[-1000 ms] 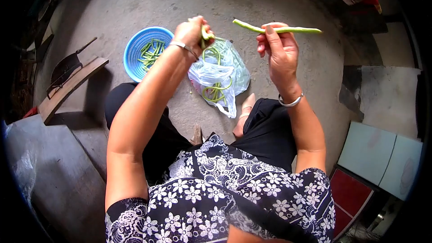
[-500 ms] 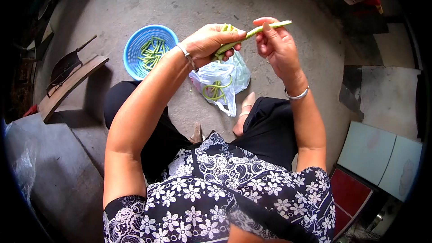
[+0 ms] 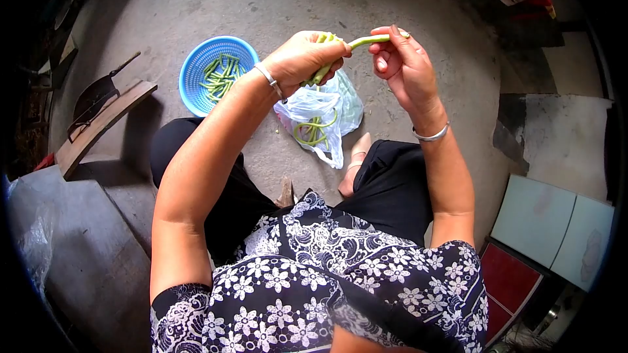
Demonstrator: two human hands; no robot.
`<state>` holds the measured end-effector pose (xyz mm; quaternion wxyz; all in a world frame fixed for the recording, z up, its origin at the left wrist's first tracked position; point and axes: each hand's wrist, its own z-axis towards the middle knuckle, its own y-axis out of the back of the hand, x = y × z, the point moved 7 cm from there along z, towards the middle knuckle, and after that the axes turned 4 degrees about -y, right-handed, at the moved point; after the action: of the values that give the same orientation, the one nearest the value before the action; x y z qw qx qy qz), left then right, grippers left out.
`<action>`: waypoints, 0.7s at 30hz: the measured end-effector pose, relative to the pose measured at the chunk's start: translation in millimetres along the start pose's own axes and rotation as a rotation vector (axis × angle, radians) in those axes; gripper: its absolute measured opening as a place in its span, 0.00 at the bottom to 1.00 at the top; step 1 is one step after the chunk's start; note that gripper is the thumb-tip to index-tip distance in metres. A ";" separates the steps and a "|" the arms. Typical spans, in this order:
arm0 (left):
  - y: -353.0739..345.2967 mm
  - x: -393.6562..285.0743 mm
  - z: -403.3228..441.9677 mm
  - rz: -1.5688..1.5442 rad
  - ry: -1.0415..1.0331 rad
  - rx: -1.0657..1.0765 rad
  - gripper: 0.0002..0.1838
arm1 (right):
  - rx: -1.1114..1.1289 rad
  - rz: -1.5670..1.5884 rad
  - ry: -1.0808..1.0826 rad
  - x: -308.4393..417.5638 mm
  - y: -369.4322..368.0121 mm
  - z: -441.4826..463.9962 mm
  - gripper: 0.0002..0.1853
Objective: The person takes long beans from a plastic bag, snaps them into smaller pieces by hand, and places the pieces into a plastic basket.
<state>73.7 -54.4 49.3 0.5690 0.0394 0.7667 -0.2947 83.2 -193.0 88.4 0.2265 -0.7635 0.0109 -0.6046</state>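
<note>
My left hand is closed round several green bean pieces, above the plastic bag. A long green bean runs from its thumb to my right hand, whose thumb and forefinger pinch the far end. The bean bends slightly between the hands. Below them a thin plastic bag lies on the floor, with long curled beans in its opening. To its left is a blue plastic basket holding several short cut bean pieces.
A curved wooden board and a dark metal blade-like tool are at the left. Grey slabs lie at lower left. At the right is a pale green-topped cabinet. My foot rests beside the bag.
My left hand has moved right and now grips the long bean's near end too. My right hand has shifted from the bean's middle to its far end.
</note>
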 end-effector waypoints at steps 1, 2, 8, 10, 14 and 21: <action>-2.5 -0.6 -0.8 -0.005 0.004 0.012 0.12 | -0.012 -0.016 0.005 -0.6 1.0 0.1 0.14; -6.1 -0.2 -1.7 -0.007 0.009 0.024 0.11 | -0.002 -0.032 0.015 -1.6 2.8 -0.1 0.14; -4.3 1.0 3.1 -0.008 -0.028 0.018 0.11 | -0.022 -0.138 0.075 0.3 1.5 0.4 0.13; -2.3 2.7 5.4 -0.084 -0.056 -0.044 0.11 | -0.076 -0.197 0.141 1.7 0.8 -1.3 0.13; -1.7 10.5 6.2 -0.341 0.020 -0.199 0.10 | -0.172 -0.518 0.437 12.3 -13.2 -11.6 0.10; 42.8 -9.5 5.2 -0.292 -0.224 -0.443 0.07 | -0.201 -0.759 0.583 26.1 -27.8 -26.4 0.08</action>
<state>98.3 -19.1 39.4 0.5965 -0.2297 0.7423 -0.2011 58.5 -184.4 126.7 -0.0973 -0.5306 -0.1472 -0.8290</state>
